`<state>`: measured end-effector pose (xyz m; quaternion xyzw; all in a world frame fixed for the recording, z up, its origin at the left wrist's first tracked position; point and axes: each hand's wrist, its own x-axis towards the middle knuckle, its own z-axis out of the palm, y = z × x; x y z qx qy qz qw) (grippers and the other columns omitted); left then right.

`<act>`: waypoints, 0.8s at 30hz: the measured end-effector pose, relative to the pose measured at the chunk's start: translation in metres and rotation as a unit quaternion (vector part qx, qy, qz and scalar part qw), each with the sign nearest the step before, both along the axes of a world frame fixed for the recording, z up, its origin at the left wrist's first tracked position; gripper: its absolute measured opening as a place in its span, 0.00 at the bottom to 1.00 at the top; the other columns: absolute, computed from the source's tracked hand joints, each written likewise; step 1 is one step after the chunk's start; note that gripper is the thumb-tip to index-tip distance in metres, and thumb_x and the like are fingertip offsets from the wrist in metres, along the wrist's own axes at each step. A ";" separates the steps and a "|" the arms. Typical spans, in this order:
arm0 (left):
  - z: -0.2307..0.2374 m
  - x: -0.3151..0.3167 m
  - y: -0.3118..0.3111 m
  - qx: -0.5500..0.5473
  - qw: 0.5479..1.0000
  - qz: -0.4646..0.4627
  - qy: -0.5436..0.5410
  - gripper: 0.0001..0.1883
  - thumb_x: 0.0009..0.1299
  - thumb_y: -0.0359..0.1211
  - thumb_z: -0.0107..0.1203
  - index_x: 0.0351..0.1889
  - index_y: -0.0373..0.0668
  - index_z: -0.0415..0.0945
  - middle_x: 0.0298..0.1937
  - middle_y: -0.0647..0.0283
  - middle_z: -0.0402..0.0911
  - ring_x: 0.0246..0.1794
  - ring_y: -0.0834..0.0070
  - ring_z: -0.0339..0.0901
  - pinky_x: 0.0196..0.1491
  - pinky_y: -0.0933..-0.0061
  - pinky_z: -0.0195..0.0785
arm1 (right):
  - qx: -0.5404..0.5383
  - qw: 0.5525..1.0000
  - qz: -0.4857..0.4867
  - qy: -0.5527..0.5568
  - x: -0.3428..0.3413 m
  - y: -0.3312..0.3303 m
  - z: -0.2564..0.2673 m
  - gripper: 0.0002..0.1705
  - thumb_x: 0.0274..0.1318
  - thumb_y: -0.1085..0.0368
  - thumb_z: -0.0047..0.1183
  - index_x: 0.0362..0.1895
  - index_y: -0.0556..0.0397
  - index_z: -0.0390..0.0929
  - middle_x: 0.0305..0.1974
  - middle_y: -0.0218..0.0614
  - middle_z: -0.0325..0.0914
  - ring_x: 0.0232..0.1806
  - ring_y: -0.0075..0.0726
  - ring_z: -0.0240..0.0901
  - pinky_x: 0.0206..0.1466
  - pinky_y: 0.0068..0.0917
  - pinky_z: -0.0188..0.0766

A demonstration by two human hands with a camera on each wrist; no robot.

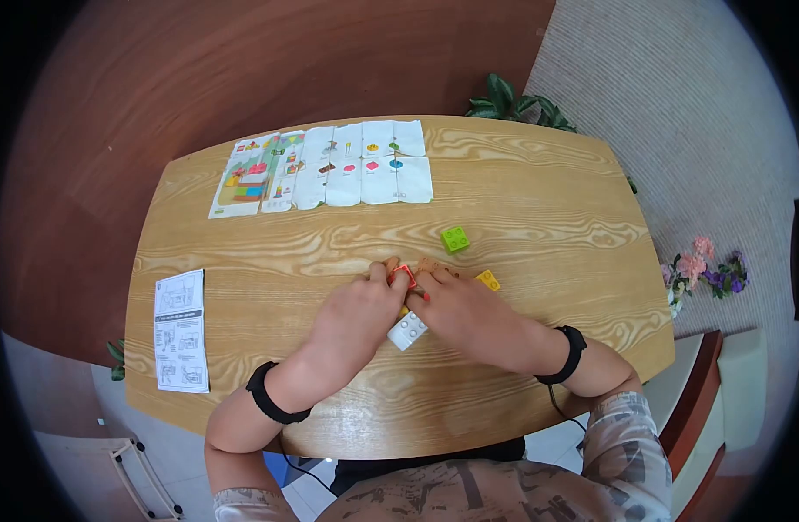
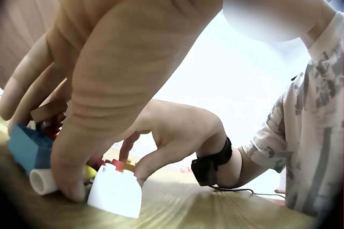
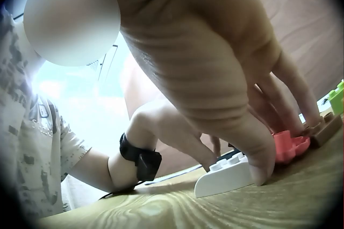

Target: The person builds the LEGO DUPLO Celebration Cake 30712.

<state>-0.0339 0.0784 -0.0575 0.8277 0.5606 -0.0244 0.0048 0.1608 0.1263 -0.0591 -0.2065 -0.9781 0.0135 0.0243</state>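
Note:
Both hands are low over a cluster of bricks near the middle of the table. The left hand [image 1: 352, 322] reaches down over it beside a red piece [image 1: 405, 277]; in the left wrist view its thumb is by a white tube [image 2: 44, 182] and its fingers spread past a blue brick [image 2: 29, 148]. The right hand [image 1: 473, 313] spans the other side, its thumb at the end of a white curved brick [image 3: 226, 179], its fingers above a coral piece [image 3: 290, 147] and touching a brown piece [image 3: 326, 130]. Palms and fingers partly hide the cluster.
A green brick [image 1: 454, 239] stands beyond the hands, and a yellow brick [image 1: 488, 280] lies beside the right hand. An unfolded picture sheet [image 1: 330, 187] is at the table's far side, a printed leaflet [image 1: 181, 331] at its left.

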 end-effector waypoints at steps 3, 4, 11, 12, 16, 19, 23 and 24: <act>0.000 -0.001 0.002 0.005 1.000 -0.007 0.006 0.27 0.64 0.30 0.64 0.61 0.37 0.70 0.46 0.52 0.79 0.38 0.60 0.86 0.39 0.63 0.81 | 0.020 1.000 0.005 0.003 -0.001 0.003 -0.003 0.15 0.59 0.71 0.53 0.49 0.62 0.77 0.51 0.48 0.75 0.57 0.49 0.75 0.50 0.38 0.79; -0.001 -0.002 0.002 0.021 1.000 -0.015 0.004 0.27 0.63 0.28 0.64 0.61 0.37 0.71 0.45 0.54 0.80 0.37 0.62 0.86 0.37 0.66 0.81 | 0.012 1.000 -0.002 -0.001 -0.001 0.002 -0.003 0.14 0.59 0.70 0.53 0.49 0.62 0.78 0.51 0.48 0.75 0.57 0.49 0.75 0.50 0.38 0.79; 0.004 -0.004 0.004 0.003 1.000 -0.018 -0.009 0.29 0.64 0.31 0.65 0.64 0.36 0.70 0.46 0.53 0.81 0.38 0.61 0.87 0.38 0.65 0.80 | -0.009 1.000 -0.015 -0.004 -0.002 0.001 -0.002 0.13 0.61 0.67 0.55 0.47 0.61 0.80 0.52 0.48 0.75 0.57 0.50 0.75 0.50 0.40 0.80; 0.006 -0.005 0.005 -0.020 1.000 -0.014 -0.013 0.32 0.65 0.34 0.66 0.65 0.35 0.68 0.48 0.51 0.81 0.39 0.58 0.86 0.40 0.62 0.81 | -0.006 1.000 -0.013 -0.004 -0.002 0.001 -0.002 0.14 0.59 0.66 0.57 0.47 0.61 0.81 0.51 0.47 0.75 0.57 0.49 0.75 0.50 0.40 0.79; 0.002 -0.008 0.003 0.085 0.996 -0.036 -0.020 0.15 0.64 0.25 0.60 0.50 0.38 0.76 0.38 0.58 0.82 0.33 0.67 0.87 0.34 0.72 0.80 | -0.029 0.999 -0.017 0.006 -0.001 0.002 0.000 0.17 0.55 0.63 0.64 0.45 0.60 0.81 0.51 0.46 0.75 0.57 0.49 0.75 0.53 0.41 0.78; 0.009 -0.009 0.005 0.072 0.996 -0.042 -0.026 0.18 0.64 0.27 0.62 0.52 0.36 0.74 0.39 0.56 0.82 0.34 0.64 0.87 0.35 0.68 0.80 | -0.043 0.998 -0.018 0.032 0.002 0.002 0.005 0.19 0.52 0.61 0.67 0.45 0.60 0.82 0.51 0.45 0.75 0.56 0.49 0.75 0.54 0.41 0.77; 0.016 -0.006 0.006 0.054 0.998 -0.030 -0.017 0.18 0.64 0.27 0.62 0.51 0.35 0.73 0.39 0.55 0.82 0.34 0.63 0.87 0.34 0.68 0.80 | -0.065 0.997 -0.042 0.018 0.001 0.000 0.023 0.21 0.52 0.58 0.68 0.45 0.59 0.81 0.51 0.45 0.75 0.54 0.49 0.76 0.54 0.41 0.77; 0.018 -0.005 0.005 0.075 0.997 -0.033 -0.012 0.13 0.63 0.24 0.60 0.45 0.36 0.75 0.37 0.57 0.82 0.33 0.66 0.87 0.32 0.71 0.80 | -0.060 0.997 -0.044 0.021 0.002 0.001 0.024 0.21 0.52 0.58 0.68 0.45 0.59 0.80 0.51 0.44 0.75 0.52 0.49 0.77 0.52 0.41 0.77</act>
